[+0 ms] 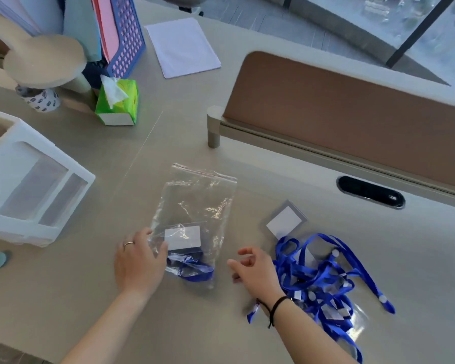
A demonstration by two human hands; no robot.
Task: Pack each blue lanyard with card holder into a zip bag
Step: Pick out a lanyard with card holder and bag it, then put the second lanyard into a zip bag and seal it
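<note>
A clear zip bag (195, 206) lies flat on the beige desk, its red-lined zip edge pointing away from me. Inside its near end sit a card holder with a white card (183, 237) and a bunched blue lanyard (195, 269). My left hand (138, 264) rests on the bag's lower left corner, thumb pressing the plastic. My right hand (254, 269) hovers just right of the bag, fingers loosely curled, holding nothing. To its right lies a tangled pile of blue lanyards (323, 282) with a card holder (285, 219) at its far edge.
A white plastic drawer unit (24, 185) stands at the left. A green tissue pack (117, 103), a blue file rack (125, 35) and white paper sheets (181, 46) sit at the back. A brown divider panel (339, 114) and a black cable port (371, 191) border the right.
</note>
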